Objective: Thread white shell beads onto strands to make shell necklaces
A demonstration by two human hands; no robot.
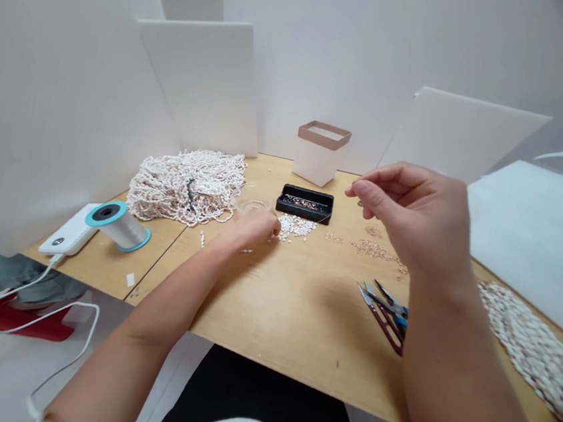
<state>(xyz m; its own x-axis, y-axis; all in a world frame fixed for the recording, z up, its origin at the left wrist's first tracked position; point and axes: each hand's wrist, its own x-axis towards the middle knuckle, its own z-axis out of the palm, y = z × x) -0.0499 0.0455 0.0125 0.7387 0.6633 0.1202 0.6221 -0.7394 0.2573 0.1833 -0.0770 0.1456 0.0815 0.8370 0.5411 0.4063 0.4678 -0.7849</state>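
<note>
My left hand (252, 229) rests on the wooden tabletop (270, 317), its curled fingertips at the edge of a small pile of loose white beads (292, 227). Whether those fingers hold a bead is hidden. My right hand (406, 217) is raised above the table, thumb and forefinger pinched on what looks like a fine thread (338, 203). Below it lies a black tray (305, 203) holding tiny beads, and scattered tan beads (373, 249) lie to its right.
A tangled mass of white bead strands (186, 186) lies at the left, near a spool of clear thread (119, 226) and a white corded device (70, 232). Two pairs of small hand tools (384, 314) and a long beaded strand bundle (533, 348) lie right. A translucent box (319, 154) stands behind.
</note>
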